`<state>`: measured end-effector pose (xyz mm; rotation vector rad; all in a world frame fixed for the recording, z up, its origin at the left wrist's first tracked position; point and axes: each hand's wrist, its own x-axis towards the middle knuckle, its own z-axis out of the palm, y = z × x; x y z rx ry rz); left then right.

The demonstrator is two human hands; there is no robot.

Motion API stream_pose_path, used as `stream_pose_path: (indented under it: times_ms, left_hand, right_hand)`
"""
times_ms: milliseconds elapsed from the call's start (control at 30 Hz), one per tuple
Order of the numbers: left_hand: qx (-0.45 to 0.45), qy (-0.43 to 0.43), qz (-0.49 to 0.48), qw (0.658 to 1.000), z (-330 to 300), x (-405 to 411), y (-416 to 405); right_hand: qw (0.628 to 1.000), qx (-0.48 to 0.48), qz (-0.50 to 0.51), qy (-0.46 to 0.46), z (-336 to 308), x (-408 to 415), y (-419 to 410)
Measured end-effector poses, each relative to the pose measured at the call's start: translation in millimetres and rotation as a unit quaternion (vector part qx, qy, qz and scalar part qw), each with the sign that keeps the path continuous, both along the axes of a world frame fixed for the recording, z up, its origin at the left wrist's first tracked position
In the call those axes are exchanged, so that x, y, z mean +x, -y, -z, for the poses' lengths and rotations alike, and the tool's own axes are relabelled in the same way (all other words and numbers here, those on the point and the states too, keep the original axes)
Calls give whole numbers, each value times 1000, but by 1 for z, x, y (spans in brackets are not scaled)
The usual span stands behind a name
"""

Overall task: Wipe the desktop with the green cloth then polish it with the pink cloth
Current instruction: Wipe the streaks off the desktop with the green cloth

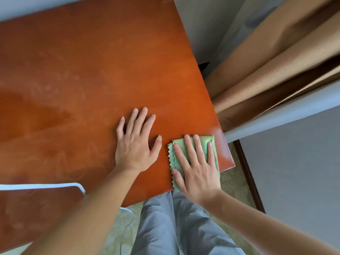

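The reddish-brown desktop (pixel 88 70) fills most of the view and shows dull smears across its left half. A folded green cloth (pixel 202 142) with a zigzag edge lies flat at the desk's near right corner. My right hand (pixel 195 170) presses down on it with straight, spread fingers. My left hand (pixel 137 142) rests flat on the bare wood just left of the cloth, fingers straight. No pink cloth is in view.
A white cable (pixel 55 185) crosses the desk's near left part and drops over the front edge. Tan curtains (pixel 276 70) hang close to the desk's right edge. My grey trousers (pixel 174 227) stand at the front edge, over a greenish floor.
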<state>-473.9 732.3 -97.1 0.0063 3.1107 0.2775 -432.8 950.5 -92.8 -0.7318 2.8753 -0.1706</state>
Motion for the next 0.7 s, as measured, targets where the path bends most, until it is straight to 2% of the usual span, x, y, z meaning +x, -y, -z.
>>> stream_pose_path:
  times_ms: [200,367,467,700]
  left_hand:
    - [21,5,7,1000,-3,0,0]
    - [103,2,2,995,-9,1,5]
    - [108,26,9,994,-16,8,11]
    - [66,9,-20,998,-25,133,111]
  right_hand:
    - [1000,1,-13,0,1,11,26]
    - [999,28,-16,3,-3,16,45]
    - [999,40,5,12,-4,20,58]
    - [998,50,-26,18,-4,32,143]
